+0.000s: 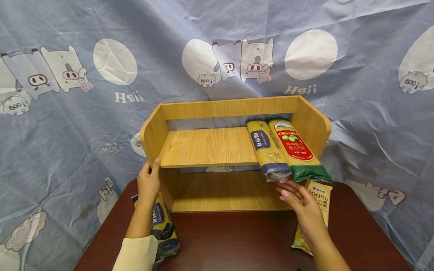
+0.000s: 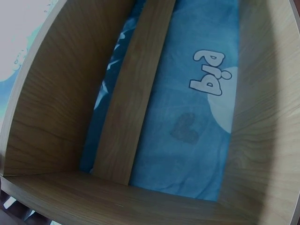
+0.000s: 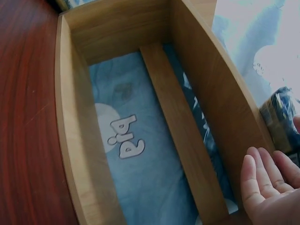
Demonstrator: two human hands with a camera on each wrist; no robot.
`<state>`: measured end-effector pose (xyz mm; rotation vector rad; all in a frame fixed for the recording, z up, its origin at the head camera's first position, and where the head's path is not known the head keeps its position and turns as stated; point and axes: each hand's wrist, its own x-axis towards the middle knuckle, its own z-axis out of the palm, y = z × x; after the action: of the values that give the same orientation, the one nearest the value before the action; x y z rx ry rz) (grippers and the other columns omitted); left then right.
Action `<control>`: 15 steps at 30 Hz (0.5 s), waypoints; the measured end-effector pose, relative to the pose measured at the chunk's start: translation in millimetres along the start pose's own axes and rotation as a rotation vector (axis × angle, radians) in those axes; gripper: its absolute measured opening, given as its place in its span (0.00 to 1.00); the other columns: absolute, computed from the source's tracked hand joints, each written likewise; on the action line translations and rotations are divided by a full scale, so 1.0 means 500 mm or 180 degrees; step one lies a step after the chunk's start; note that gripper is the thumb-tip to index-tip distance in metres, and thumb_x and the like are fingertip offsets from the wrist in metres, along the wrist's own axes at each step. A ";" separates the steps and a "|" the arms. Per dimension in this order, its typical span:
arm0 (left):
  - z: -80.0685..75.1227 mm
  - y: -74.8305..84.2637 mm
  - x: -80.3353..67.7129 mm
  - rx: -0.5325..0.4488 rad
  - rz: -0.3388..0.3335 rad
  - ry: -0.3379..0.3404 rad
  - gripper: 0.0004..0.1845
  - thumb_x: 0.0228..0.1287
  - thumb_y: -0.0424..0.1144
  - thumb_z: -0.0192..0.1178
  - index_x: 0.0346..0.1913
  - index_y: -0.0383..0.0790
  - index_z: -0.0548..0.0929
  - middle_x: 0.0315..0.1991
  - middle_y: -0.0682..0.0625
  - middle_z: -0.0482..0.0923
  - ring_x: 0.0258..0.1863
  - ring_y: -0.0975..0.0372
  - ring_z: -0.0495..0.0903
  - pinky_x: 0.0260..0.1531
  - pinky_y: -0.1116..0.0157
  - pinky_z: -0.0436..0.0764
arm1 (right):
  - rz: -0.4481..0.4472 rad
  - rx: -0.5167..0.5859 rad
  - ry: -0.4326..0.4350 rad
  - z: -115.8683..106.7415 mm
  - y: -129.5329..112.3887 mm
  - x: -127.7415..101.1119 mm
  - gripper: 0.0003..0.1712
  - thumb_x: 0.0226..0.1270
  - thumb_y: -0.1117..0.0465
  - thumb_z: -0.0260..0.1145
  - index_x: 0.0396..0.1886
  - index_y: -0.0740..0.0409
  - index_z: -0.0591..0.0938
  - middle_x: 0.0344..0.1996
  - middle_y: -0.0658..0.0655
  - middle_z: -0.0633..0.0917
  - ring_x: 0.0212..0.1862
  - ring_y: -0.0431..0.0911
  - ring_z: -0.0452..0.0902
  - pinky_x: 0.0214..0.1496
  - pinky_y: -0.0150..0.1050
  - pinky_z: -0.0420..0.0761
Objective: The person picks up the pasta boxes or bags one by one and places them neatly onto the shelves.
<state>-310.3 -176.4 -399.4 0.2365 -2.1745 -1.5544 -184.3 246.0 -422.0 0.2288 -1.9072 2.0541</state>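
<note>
Shelf (image 1: 207, 146) of pale wood stands on the table (image 1: 237, 241), backed by a printed cloth (image 1: 61, 124). Its upper board holds two pasta packets at the right end: a blue-labelled packet (image 1: 268, 150) and a red-labelled packet (image 1: 298, 150), both overhanging the near edge. The lower compartment is bare. The left hand (image 1: 149, 180) rests straight fingers on the shelf's left side. The right hand (image 1: 298, 199) lies open just below the packets' near ends.

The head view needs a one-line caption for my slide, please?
Left hand touches the wooden shelf; right hand is open below two pasta packets.
</note>
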 end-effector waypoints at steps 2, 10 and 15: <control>0.000 0.001 0.000 0.0003 -0.0006 0.0005 0.33 0.70 0.70 0.50 0.59 0.47 0.81 0.54 0.39 0.83 0.52 0.50 0.79 0.55 0.53 0.73 | -0.0014 -0.0078 -0.0047 -0.011 0.003 -0.004 0.25 0.78 0.65 0.57 0.70 0.69 0.68 0.57 0.45 0.84 0.59 0.37 0.81 0.55 0.29 0.81; -0.001 0.001 0.002 0.0009 -0.0018 -0.0002 0.32 0.70 0.69 0.50 0.60 0.48 0.81 0.55 0.39 0.83 0.53 0.50 0.79 0.56 0.52 0.74 | 0.0162 -0.0201 0.0128 -0.059 0.015 -0.024 0.28 0.78 0.64 0.59 0.72 0.69 0.67 0.58 0.41 0.84 0.61 0.35 0.80 0.56 0.26 0.79; 0.000 -0.002 0.002 0.0033 0.0008 0.0023 0.32 0.71 0.69 0.50 0.59 0.48 0.82 0.54 0.39 0.84 0.52 0.49 0.80 0.54 0.53 0.75 | 0.0217 -0.0300 0.0323 -0.092 0.025 -0.038 0.28 0.77 0.63 0.60 0.72 0.65 0.70 0.57 0.38 0.84 0.58 0.31 0.80 0.56 0.21 0.76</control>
<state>-311.1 -177.2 -399.8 0.2422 -2.1770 -1.5392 -166.0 288.4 -444.5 0.0369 -1.9687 1.9717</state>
